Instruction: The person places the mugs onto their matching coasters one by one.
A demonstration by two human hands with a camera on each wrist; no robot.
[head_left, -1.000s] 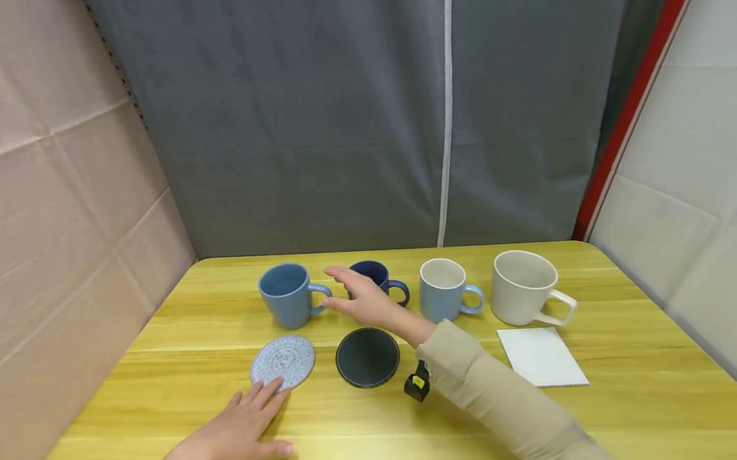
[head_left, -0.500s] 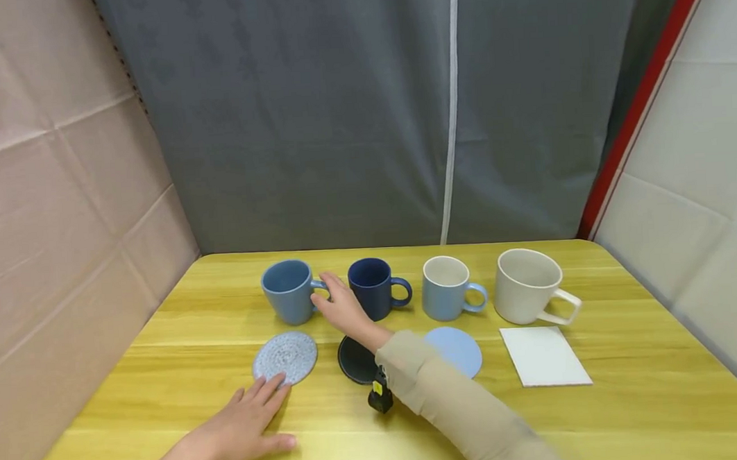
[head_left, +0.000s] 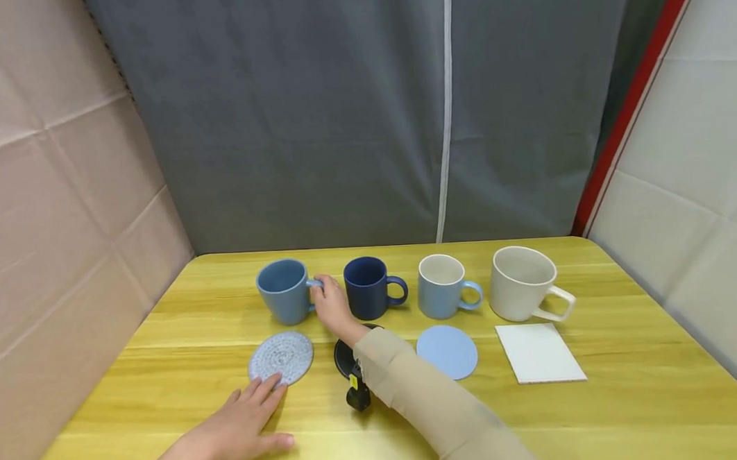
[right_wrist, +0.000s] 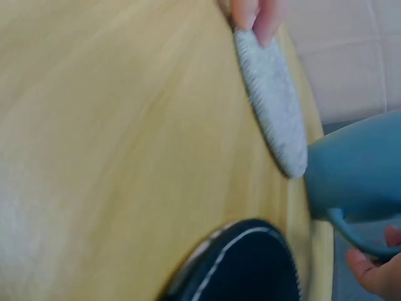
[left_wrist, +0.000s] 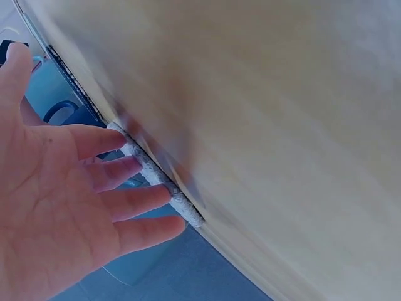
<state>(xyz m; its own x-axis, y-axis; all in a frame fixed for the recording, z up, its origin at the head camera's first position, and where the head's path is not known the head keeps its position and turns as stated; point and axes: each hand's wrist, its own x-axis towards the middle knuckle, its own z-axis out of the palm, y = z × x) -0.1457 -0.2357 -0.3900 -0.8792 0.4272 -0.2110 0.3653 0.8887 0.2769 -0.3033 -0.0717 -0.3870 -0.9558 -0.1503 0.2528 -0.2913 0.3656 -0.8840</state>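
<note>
At the left of the row stands a blue-grey mug [head_left: 283, 298]. My right hand [head_left: 335, 309] holds it by the handle, and in the right wrist view thumb and fingers sit on either side of that handle [right_wrist: 352, 237]. A round grey woven coaster [head_left: 280, 360] lies in front of this mug. On the near edge of the coaster rest the straight fingertips of my left hand [head_left: 242, 424], its thumb spread to the side. Under my right forearm is a black round coaster [right_wrist: 250, 266] with white stitching, partly covered in the head view.
To the right stand a navy mug [head_left: 367, 291], a light blue mug [head_left: 439, 292] and a large cream mug [head_left: 520, 284]. A pale blue round coaster [head_left: 447, 352] and a white square coaster [head_left: 540, 353] lie before them. A grey curtain [head_left: 313, 122] hangs behind the table [head_left: 182, 379].
My right hand has moved left and slightly down from in front of the navy mug, and now grips the blue-grey mug's handle. The pale blue coaster has come into view. My left hand stays put.
</note>
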